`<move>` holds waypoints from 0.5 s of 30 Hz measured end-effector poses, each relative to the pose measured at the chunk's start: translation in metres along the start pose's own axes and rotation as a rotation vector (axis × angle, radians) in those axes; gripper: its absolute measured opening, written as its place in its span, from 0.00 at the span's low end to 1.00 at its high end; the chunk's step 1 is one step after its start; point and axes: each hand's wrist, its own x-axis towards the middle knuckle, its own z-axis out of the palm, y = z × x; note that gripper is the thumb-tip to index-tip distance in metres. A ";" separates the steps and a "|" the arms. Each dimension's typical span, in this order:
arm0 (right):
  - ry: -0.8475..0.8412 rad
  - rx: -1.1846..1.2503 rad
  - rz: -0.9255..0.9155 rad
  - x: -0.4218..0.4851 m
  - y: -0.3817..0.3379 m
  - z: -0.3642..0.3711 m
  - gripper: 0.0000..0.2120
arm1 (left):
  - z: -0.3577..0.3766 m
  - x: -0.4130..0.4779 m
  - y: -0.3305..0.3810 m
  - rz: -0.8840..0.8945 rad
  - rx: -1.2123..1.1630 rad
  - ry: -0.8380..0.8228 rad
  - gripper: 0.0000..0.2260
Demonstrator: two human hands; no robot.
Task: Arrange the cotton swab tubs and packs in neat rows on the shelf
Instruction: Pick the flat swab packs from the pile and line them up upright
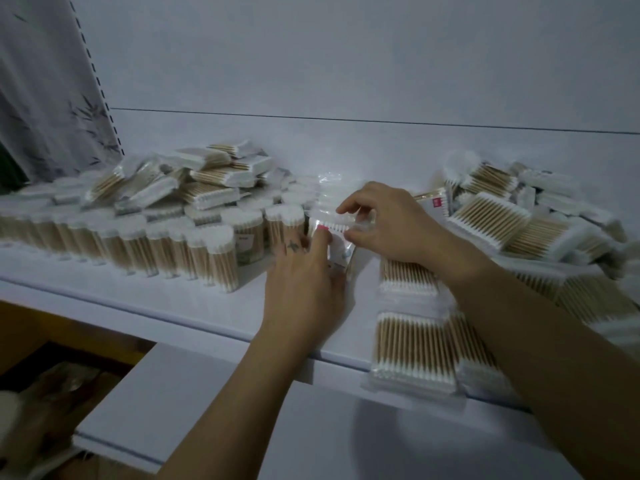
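Observation:
On the white shelf [138,289], rows of clear cotton swab tubs [194,247] stand upright at the left, with flat swab packs [207,181] piled loosely on top behind them. Both hands meet at the shelf's middle on one clear pack of swabs [334,233] standing beside the last tubs. My left hand [304,282] holds its lower part, fingers against the front. My right hand [388,223] pinches its top edge from the right. More flat packs [412,344] lie in a row under my right forearm, reaching the shelf's front edge.
A loose heap of swab packs [512,216] covers the shelf's right side. The white back wall [346,81] rises behind. A lower white shelf [166,410] juts out below, with dim goods [52,393] at bottom left. A patterned cloth [45,91] hangs at far left.

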 end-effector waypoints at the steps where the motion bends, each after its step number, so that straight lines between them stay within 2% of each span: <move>1: 0.011 0.005 0.010 -0.001 0.000 0.000 0.15 | -0.002 -0.001 0.001 -0.003 -0.012 0.003 0.18; 5: 0.059 0.005 0.089 -0.002 0.004 -0.003 0.19 | -0.007 -0.004 0.004 -0.001 -0.041 0.005 0.18; 9: -0.064 0.112 0.115 -0.005 -0.001 -0.001 0.25 | -0.008 -0.004 0.004 -0.012 -0.061 -0.015 0.18; 15: -0.068 0.125 0.109 -0.004 -0.004 0.007 0.19 | -0.016 -0.004 0.007 -0.052 -0.193 -0.071 0.18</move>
